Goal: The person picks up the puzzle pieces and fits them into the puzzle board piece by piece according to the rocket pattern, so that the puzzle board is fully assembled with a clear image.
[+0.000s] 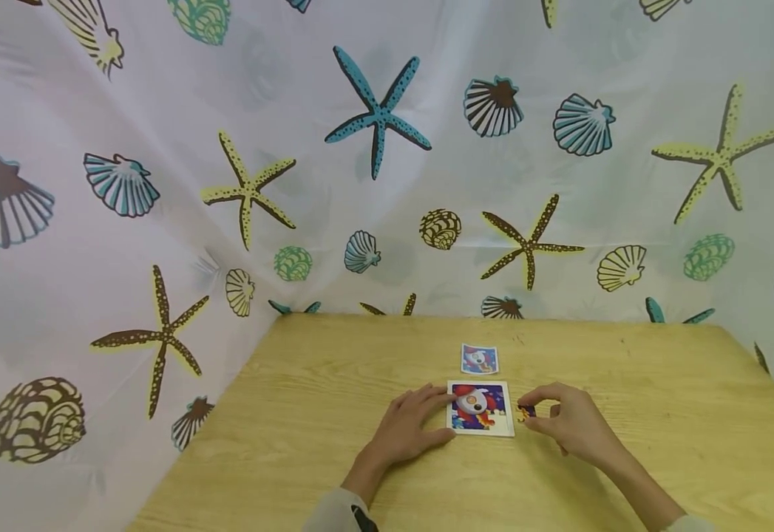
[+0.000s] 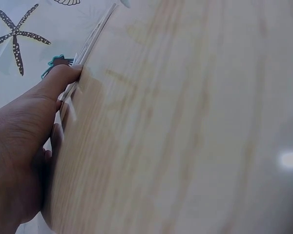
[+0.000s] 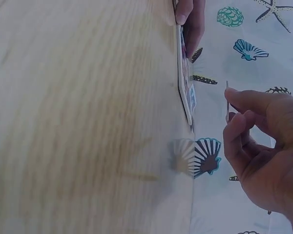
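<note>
A small square jigsaw puzzle [image 1: 476,406] in a white frame lies on the table, with a red, white and blue picture. A bare pale patch shows at its lower right. My left hand [image 1: 415,425] rests at the frame's left side, its index finger on the upper left edge and its thumb at the lower left corner. My right hand [image 1: 576,423] pinches a small dark puzzle piece [image 1: 525,412] with orange marks, just right of the frame. In the right wrist view the thin piece [image 3: 227,102] is seen edge-on between thumb and fingers, raised off the table.
Behind the puzzle lies a small picture card [image 1: 479,359] with a similar image. The light wooden table [image 1: 280,421] runs back to a white curtain [image 1: 426,192] printed with shells and starfish, which also hangs along the left and right sides.
</note>
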### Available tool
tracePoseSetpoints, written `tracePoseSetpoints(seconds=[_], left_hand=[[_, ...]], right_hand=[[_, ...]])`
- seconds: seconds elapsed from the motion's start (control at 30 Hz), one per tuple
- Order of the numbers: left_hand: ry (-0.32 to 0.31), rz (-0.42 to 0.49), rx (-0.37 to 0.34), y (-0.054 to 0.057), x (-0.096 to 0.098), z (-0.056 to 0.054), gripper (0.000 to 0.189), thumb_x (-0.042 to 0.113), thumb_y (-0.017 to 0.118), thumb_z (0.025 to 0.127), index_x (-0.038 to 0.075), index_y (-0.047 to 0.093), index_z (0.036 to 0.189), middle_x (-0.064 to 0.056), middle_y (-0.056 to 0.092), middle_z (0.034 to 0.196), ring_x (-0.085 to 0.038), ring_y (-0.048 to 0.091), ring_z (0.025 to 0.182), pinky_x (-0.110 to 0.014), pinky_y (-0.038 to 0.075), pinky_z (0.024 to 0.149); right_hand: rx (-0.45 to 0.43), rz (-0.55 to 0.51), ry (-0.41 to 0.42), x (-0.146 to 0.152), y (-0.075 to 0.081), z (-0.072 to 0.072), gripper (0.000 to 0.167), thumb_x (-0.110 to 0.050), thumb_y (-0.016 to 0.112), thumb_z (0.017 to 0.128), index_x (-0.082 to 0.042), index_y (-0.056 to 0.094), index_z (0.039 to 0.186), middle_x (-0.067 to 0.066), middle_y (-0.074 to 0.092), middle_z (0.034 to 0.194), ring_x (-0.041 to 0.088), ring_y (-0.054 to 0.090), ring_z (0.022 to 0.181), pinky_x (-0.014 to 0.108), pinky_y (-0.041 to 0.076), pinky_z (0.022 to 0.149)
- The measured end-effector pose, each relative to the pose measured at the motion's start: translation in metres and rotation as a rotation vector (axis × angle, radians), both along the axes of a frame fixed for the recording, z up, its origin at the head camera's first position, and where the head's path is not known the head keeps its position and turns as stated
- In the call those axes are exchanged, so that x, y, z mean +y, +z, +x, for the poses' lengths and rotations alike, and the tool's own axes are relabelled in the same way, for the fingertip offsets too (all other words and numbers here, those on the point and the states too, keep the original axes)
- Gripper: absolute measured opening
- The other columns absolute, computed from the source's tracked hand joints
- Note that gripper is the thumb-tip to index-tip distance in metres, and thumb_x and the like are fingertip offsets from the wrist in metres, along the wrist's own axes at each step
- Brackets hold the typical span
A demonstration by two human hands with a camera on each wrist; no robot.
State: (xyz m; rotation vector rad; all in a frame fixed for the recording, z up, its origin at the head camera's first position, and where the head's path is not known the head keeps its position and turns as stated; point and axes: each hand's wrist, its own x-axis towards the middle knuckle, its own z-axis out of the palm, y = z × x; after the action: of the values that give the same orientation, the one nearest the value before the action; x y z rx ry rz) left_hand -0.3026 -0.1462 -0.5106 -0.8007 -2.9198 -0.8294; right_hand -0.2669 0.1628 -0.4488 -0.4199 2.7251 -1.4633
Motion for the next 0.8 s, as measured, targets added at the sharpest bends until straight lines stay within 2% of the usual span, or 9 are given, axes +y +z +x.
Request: tracePoseSetpoints(seconds=[0.07, 0.23, 0.3, 0.4, 0.5, 0.57, 0.8], left_hand=[[0.007, -0.003, -0.004, 0.002, -0.001, 0.0, 0.063, 0.052, 0.063, 0.1, 0.029, 0.048, 0.157, 0.001, 0.042, 0.164, -0.026, 0.027, 0.157, -0.058, 0.019, 0.124], [0.018, 0.011, -0.005, -0.005, -0.003, -0.004, 0.064, 0.054, 0.064, 0.098, 0.033, 0.048, 0.157, 0.004, 0.042, 0.164, -0.024, 0.025, 0.158, -0.056, 0.018, 0.125], [0.016, 0.017, 0.0, -0.009, -0.004, -0.005, 0.065, 0.055, 0.064, 0.098, 0.033, 0.048, 0.157, 0.005, 0.041, 0.164, -0.023, 0.025, 0.158, -0.056, 0.018, 0.125], [0.011, 0.024, 0.011, -0.011, -0.005, -0.005, 0.065, 0.056, 0.063, 0.098, 0.032, 0.048, 0.157, 0.005, 0.042, 0.164, -0.023, 0.025, 0.158, -0.057, 0.018, 0.124], [0.004, 0.02, 0.026, -0.01, -0.004, -0.004, 0.065, 0.056, 0.062, 0.099, 0.031, 0.048, 0.157, 0.004, 0.042, 0.163, -0.024, 0.026, 0.157, -0.058, 0.019, 0.124], [0.001, 0.014, 0.033, -0.01, -0.003, -0.004, 0.065, 0.057, 0.061, 0.099, 0.03, 0.048, 0.157, 0.004, 0.042, 0.163, -0.024, 0.026, 0.157, -0.058, 0.019, 0.124], [-0.001, 0.001, 0.029, -0.003, -0.001, 0.001, 0.063, 0.054, 0.062, 0.1, 0.028, 0.049, 0.157, 0.001, 0.043, 0.163, -0.026, 0.028, 0.157, -0.058, 0.02, 0.123]], right_hand=[[0.003, 0.001, 0.002, -0.006, -0.002, -0.003, 0.022, -0.005, 0.079, 0.09, -0.009, 0.078, 0.112, 0.015, 0.07, 0.122, 0.011, 0.038, 0.038, 0.027, 0.041, 0.038], [0.013, 0.01, 0.025, -0.018, -0.007, -0.011, 0.02, -0.001, 0.079, 0.089, -0.006, 0.079, 0.108, 0.017, 0.073, 0.12, 0.009, 0.036, 0.041, 0.024, 0.037, 0.039], [0.039, 0.045, 0.037, -0.023, -0.01, -0.014, 0.019, 0.0, 0.079, 0.087, -0.005, 0.079, 0.105, 0.016, 0.073, 0.119, 0.01, 0.041, 0.049, 0.025, 0.041, 0.047], [0.08, 0.12, 0.036, -0.031, -0.014, -0.019, 0.018, 0.002, 0.081, 0.084, -0.006, 0.081, 0.1, 0.012, 0.075, 0.112, 0.014, 0.058, 0.072, 0.032, 0.05, 0.07], [0.081, 0.152, 0.032, -0.036, -0.018, -0.021, 0.018, 0.002, 0.082, 0.082, -0.008, 0.081, 0.097, 0.008, 0.075, 0.105, 0.021, 0.063, 0.095, 0.042, 0.05, 0.088], [0.069, 0.158, 0.025, -0.037, -0.02, -0.021, 0.018, 0.001, 0.083, 0.082, -0.008, 0.081, 0.097, 0.007, 0.075, 0.105, 0.023, 0.063, 0.101, 0.045, 0.049, 0.093], [0.059, 0.181, 0.031, -0.038, -0.023, -0.021, 0.017, 0.001, 0.082, 0.083, -0.009, 0.081, 0.098, 0.007, 0.075, 0.107, 0.025, 0.063, 0.104, 0.052, 0.049, 0.098]])
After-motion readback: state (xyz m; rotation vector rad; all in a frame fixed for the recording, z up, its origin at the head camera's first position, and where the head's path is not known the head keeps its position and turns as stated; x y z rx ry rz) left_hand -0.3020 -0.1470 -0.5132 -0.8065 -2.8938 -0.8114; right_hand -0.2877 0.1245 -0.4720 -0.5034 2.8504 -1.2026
